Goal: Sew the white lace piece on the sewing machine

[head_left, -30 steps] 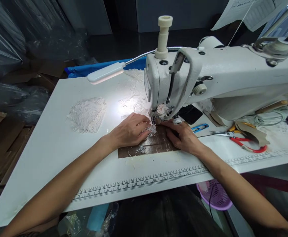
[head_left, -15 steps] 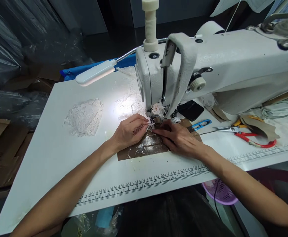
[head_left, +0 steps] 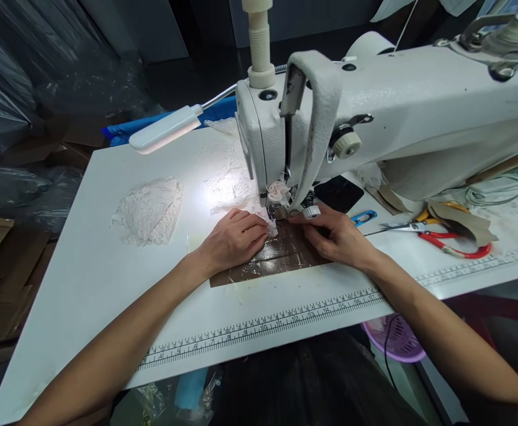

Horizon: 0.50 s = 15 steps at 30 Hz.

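A white sewing machine (head_left: 303, 130) stands over the table, its presser foot low beside a pale fabric rosette (head_left: 278, 191). My left hand (head_left: 236, 239) lies left of the foot, fingers bent and together on a strip of white lace (head_left: 264, 220) that runs up to the foot. At the foot's right side is my right hand (head_left: 336, 236), its fingers curled and reaching in behind a white knob (head_left: 311, 212). Whatever its fingertips hold is hidden. Both hands rest over a shiny brown sheet (head_left: 276, 257) taped on the table.
A folded lace piece (head_left: 150, 210) lies to the left, under a lamp (head_left: 165, 130). On the right are a black phone (head_left: 338, 193), blue thread snips (head_left: 364, 218) and red-handled scissors (head_left: 456, 244). A printed ruler (head_left: 259, 329) follows the table's front edge.
My right hand has shifted right, away from the lace, to the right side of the foot. My left hand has flattened over the lace, and more of the strip shows. The view has moved slightly.
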Motion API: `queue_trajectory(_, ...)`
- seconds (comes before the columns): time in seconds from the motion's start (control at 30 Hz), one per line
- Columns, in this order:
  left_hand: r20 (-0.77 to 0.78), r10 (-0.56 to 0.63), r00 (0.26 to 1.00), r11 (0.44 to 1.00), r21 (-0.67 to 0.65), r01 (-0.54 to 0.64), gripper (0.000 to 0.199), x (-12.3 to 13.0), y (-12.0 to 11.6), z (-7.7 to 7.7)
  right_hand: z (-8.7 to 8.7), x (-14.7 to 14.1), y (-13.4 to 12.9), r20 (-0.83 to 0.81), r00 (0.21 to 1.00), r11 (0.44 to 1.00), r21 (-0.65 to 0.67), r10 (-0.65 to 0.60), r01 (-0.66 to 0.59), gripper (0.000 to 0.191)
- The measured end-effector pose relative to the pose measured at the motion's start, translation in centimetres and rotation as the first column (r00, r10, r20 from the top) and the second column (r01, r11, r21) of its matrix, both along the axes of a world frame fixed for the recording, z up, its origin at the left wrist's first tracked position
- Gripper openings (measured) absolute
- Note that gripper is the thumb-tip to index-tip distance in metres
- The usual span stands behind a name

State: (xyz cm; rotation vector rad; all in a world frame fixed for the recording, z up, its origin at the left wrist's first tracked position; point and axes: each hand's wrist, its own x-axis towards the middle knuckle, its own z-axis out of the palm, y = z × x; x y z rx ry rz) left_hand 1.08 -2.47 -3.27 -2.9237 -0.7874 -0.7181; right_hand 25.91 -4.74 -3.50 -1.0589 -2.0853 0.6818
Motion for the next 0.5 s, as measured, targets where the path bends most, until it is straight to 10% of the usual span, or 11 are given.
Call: queue_trajectory(0.5, 0.001, -0.056, 0.998, 0.998, -0.006, 0.056, 0.014, -0.03, -0.55, 0.7, 0.26, 0.36, 0.1, 0.071, 0.994, 0.986, 0.15, -0.08, 0.068, 0.032)
